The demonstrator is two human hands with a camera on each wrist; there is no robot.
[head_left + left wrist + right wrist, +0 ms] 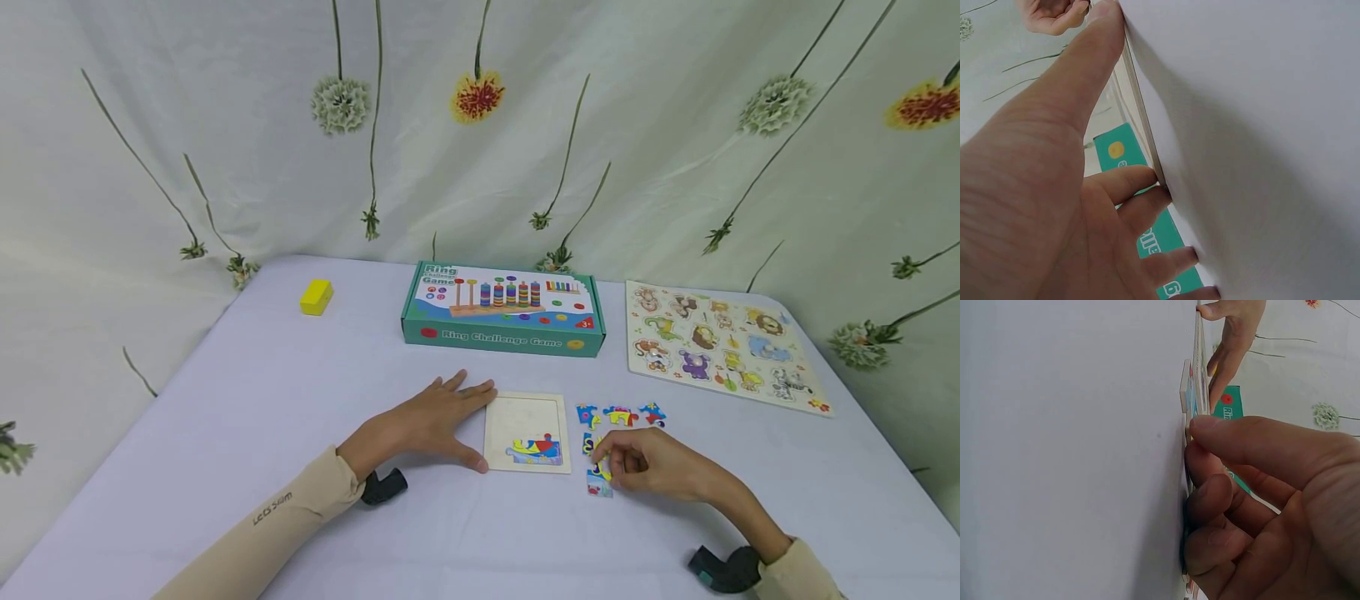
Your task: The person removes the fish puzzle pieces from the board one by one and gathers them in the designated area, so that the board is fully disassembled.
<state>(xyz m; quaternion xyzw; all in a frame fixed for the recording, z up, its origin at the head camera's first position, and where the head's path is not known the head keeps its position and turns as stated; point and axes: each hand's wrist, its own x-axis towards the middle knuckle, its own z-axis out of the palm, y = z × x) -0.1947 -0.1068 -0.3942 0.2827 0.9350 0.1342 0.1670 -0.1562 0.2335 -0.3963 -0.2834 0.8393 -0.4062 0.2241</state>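
A square wooden puzzle board (525, 408) lies flat, with joined puzzle pieces (542, 450) in its lower right corner. My left hand (438, 421) is spread at the board's left side; its thumb and fingertips touch the edge, as the left wrist view also shows. Right of the board, my right hand (663, 462) has its fingers curled down over loose pieces. Its thumb and index finger pinch a yellow and blue puzzle piece (602, 468), partly hidden by the hand. A light blue piece (599, 485) lies just below, and several loose pieces (620, 416) lie above.
Behind the board stands a green Ring Challenge Game box (502, 308). At the back right lies a large animal puzzle board (720, 346). A yellow block (317, 297) sits at the back left. A flowered cloth (637, 125) hangs behind the white table.
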